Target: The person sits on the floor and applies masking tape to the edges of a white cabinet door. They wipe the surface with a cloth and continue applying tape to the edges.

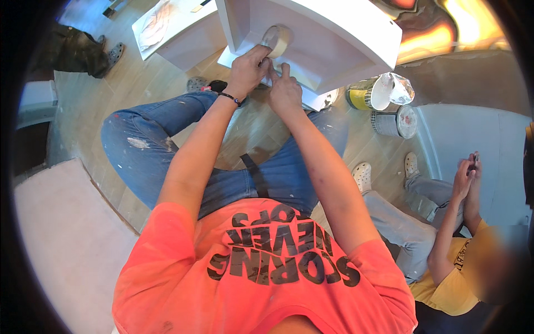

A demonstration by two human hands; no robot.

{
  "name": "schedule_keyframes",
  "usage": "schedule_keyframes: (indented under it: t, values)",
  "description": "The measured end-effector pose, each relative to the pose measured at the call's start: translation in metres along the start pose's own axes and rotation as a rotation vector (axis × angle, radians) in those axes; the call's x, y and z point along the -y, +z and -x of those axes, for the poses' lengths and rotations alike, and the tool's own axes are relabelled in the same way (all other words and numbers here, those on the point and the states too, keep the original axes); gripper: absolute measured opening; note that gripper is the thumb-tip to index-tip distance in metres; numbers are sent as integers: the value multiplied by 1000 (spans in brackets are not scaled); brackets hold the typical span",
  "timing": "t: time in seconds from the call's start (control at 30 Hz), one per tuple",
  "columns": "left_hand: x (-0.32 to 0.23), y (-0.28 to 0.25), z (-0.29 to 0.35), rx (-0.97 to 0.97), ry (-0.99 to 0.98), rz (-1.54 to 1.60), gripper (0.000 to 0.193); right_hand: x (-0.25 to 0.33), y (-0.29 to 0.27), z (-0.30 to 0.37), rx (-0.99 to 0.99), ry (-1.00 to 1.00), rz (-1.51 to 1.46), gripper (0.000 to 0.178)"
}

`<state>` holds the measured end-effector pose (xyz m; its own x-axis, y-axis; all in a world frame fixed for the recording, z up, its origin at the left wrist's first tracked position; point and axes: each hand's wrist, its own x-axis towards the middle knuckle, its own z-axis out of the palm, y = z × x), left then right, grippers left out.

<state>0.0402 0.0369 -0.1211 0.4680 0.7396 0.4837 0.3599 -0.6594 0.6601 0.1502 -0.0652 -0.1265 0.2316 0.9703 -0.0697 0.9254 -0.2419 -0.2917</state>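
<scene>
A roll of pale masking tape (281,43) stands in front of me against a white furniture piece (328,61) with a curved panel. My left hand (248,73) is closed on the near side of the roll, its fingers curled at the rim. Right beside it, my right hand (285,93) has its fingers bent close to the left fingertips, at the lower edge of the white panel. Its thumb and index finger show in part. What they pinch, if anything, is too small to make out.
Another white board piece (192,36) with a crumpled cloth lies at the far left. Paint cans (394,122) and crumpled foil (401,89) sit at the right. A person in a yellow shirt (453,278) sits at the right; another person's legs (72,53) show far left.
</scene>
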Motion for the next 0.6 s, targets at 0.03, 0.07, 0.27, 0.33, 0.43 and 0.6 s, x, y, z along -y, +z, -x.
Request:
schedule_keyframes:
  t: [0.03, 0.07, 0.27, 0.33, 0.43, 0.6]
  values:
    - [-1, -1, 1, 10, -40, -7, 19, -1, 1, 0, -9, -7, 3, 81]
    - [-2, -3, 1, 21, -81, -14, 19, -3, 1, 1, 11, -2, 10, 82]
    - [-4, -6, 4, -130, 121, -118, 18, -4, -4, -2, 47, 8, 30, 87]
    - [3, -7, 9, -162, 180, -157, 19, 0, -3, 1, 28, 0, 5, 87]
    - [5, -11, 10, -125, 218, -172, 25, 0, 0, 1, 19, 4, 20, 89]
    - [5, -20, 12, -54, 270, -159, 37, 2, -4, 0, 70, 31, 54, 90]
